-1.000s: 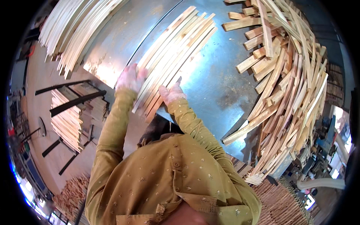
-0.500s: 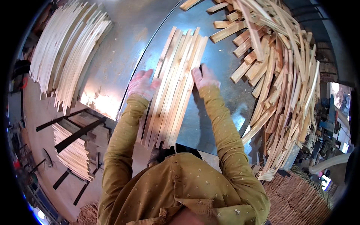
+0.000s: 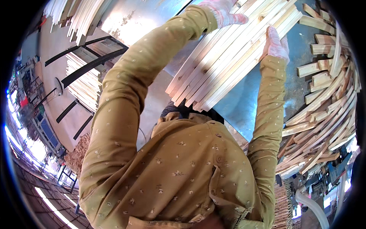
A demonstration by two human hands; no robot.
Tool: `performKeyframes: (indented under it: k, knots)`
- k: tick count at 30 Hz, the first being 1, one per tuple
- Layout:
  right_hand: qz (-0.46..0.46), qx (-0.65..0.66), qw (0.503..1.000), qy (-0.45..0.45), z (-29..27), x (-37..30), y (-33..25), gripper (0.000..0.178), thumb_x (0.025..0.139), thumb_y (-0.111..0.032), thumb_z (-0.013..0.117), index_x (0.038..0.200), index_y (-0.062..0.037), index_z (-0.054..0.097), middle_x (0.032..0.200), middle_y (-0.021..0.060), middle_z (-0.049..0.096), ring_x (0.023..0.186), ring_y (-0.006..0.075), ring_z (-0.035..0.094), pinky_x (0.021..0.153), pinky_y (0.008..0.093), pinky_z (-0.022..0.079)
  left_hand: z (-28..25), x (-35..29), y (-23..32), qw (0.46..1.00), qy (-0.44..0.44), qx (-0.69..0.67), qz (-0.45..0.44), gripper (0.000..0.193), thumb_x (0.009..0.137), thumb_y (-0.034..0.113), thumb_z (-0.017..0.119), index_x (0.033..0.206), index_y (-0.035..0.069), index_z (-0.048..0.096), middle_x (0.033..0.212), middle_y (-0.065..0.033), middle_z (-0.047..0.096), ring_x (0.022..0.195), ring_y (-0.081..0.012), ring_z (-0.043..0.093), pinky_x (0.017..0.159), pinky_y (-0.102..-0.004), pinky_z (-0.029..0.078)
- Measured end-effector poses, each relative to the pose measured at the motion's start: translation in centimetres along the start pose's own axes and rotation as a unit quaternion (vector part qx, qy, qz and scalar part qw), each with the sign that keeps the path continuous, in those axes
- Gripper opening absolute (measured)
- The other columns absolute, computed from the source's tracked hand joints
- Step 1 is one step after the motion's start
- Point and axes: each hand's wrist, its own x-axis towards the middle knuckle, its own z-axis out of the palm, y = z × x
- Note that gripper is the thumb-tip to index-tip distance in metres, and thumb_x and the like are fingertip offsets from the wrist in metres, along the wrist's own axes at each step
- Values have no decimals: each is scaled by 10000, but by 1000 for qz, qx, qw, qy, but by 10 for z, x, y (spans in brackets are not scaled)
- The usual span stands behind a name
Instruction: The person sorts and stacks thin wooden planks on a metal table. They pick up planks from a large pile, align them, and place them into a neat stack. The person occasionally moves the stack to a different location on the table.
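A row of pale wooden strips (image 3: 228, 57) lies side by side on a metal table, slanting from lower left to upper right. Its near ends are slightly uneven. Against the left side of the row is my left hand (image 3: 225, 13) in a light patterned glove, its thumb stretched over the strips; the picture's top edge cuts off part of it. My right hand (image 3: 277, 45), gloved too, rests along the row's right side with its fingers straight and extended. Neither hand is wrapped round a strip.
A jumbled heap of wooden strips (image 3: 324, 103) covers the right side of the metal table (image 3: 238, 105). At the upper left stand stacked pale strips (image 3: 85, 19). Below them, a dark metal frame (image 3: 93, 63) surrounds another stack of strips (image 3: 82, 80).
The view has tilted and turned, so the row appears higher and more slanted. Both hands stay at its sides; my left thumb now reaches over the strips.
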Motion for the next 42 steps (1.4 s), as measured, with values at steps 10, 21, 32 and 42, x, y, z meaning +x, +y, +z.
performKeyframes:
  k: [10,21,32,42]
  knots:
    - [-231,-6,972,-52,-21,69,-271,642,900,-144,646,1420,0,299,1206,180,571,1042,235,586,912,342,507,-136,14,185,895,77,-348,269,870,820,218,746,1515,41,252,1373,-183,515,1250,-245,509,1074,-370,395]
    - [178,163,962,-128,13,-66,-51,1141,775,123,682,1564,-134,-100,1376,280,466,1117,320,611,932,372,539,-17,-99,30,867,39,-485,-110,886,792,181,804,1508,31,305,1345,-146,561,1209,-241,560,1010,-361,473]
    - [190,163,963,-101,180,-123,34,1124,812,-28,713,1570,-166,-106,1378,248,505,1202,319,561,1024,374,456,-119,-179,-85,950,155,-105,-251,657,893,221,704,1431,-24,417,1358,-180,530,1226,-285,525,1059,-367,413]
    - [-19,-442,814,-376,212,-94,26,729,968,-516,451,1521,-71,282,1342,207,570,1234,376,546,1036,405,429,-154,-218,-96,894,141,418,-77,554,908,387,570,1321,18,534,1360,-223,523,1298,-335,479,1087,-437,381]
